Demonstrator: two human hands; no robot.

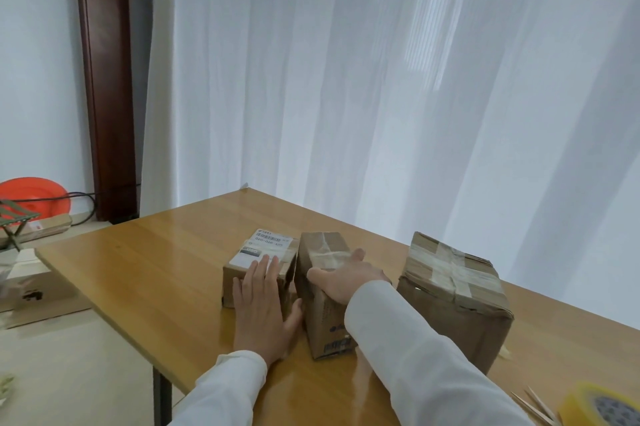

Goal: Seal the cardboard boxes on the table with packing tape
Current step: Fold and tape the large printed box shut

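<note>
Your three cardboard boxes sit on the wooden worktop [145, 270]. The left box [258, 264] is the smallest, plain brown card with a white shipping label [265, 245] and barcode on its top face; its long axis runs away from you towards the curtain [381, 79]. The middle box [323, 290] stands touching it on the right, taller and narrow, creased, with clear tape crossing its top; its long axis also runs away from you, tipped slightly left at the far end. The large box [453, 297] stands apart to the right, its top crossed by wide bands of tape, its card wrinkled at the near edge, turned so a corner points towards you.

Your left hand [263, 308] lies flat against the left box, fingers [268, 270] straight and together on its top, thumb spread towards the middle box. Your right hand [346, 275] rests over the middle box, fingers loosely spread and bent over its top, thumb on the near left side.

A yellow-cored tape roll [604, 405] lies at the near right corner, just beside some thin wooden sticks [535, 405].
</note>
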